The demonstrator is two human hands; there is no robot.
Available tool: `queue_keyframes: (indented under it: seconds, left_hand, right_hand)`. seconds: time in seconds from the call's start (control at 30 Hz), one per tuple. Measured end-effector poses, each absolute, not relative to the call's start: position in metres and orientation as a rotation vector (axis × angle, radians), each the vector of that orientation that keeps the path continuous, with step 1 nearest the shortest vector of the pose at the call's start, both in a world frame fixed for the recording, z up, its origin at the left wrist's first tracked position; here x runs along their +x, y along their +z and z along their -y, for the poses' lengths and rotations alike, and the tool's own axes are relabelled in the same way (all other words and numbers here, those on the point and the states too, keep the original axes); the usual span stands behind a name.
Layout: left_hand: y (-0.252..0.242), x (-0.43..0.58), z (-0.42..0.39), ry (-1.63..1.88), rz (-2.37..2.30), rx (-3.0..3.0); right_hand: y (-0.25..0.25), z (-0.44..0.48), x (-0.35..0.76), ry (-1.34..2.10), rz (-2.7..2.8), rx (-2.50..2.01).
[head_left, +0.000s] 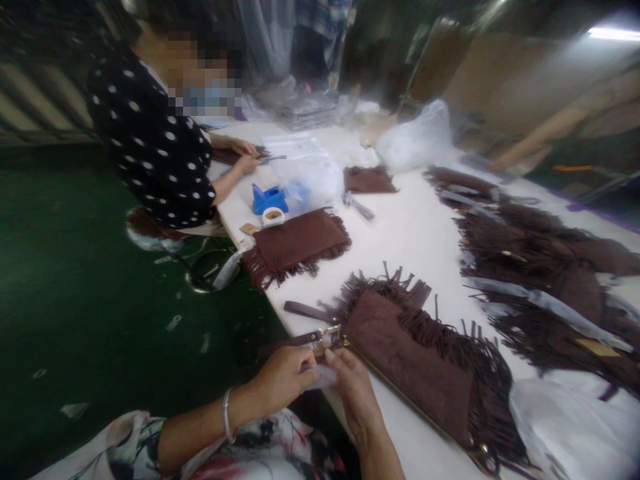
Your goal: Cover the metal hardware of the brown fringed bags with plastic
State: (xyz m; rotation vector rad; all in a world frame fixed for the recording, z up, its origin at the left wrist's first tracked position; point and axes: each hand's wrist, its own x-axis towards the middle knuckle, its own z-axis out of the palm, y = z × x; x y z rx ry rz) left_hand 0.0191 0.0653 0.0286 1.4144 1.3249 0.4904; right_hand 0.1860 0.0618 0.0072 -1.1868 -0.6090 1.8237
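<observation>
A brown fringed bag [410, 357] lies at the table's front edge, its strap [300, 339] and metal clasp [330, 331] pointing left. Just below the clasp, my left hand [285, 380], with a bangle on the wrist, has its fingers closed on a thin translucent wrap [323, 378]. My right hand [353, 383] pinches the other side of that wrap, close to the clasp. The fingers partly hide where wrap and strap meet.
Another fringed bag [303, 243] lies farther left near a blue tape dispenser [270, 199]. Many fringed bags [550, 267] are heaped at right, with plastic bags [570, 427] in front. Across the corner sits a person in dotted clothing [150, 140]; another person's arm [555, 130] reaches in.
</observation>
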Motion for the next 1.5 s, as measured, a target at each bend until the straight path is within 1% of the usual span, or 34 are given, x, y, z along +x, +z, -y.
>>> queue_keyframes:
  seconds: [0.17, 0.37, 0.6, 0.93, 1.2, 1.5]
  left_hand:
    - [0.033, 0.013, -0.064, 0.506, -1.309, 1.278]
    - [0.015, -0.015, -0.057, 0.550, -1.322, 1.010]
    - [0.003, -0.021, -0.049, 0.569, -1.344, 0.900]
    - [0.010, -0.011, -0.054, 0.542, -1.279, 0.853]
    - [0.017, -0.007, -0.051, 0.530, -1.248, 0.655]
    - [0.016, 0.001, -0.042, 0.638, -1.187, 0.632]
  right_hand:
    - [-0.006, -0.064, 0.180, 1.703, 0.597, -1.273]
    - [-0.002, -0.059, 0.181, 1.621, 0.497, -1.368]
    - [0.003, -0.059, 0.175, 1.651, 0.419, -1.335]
    - [0.003, -0.057, 0.177, 1.666, 0.471, -1.295]
    - [0.001, -0.056, 0.177, 1.658, 0.482, -1.298]
    - [0.004, -0.056, 0.178, 1.623, 0.537, -1.357]
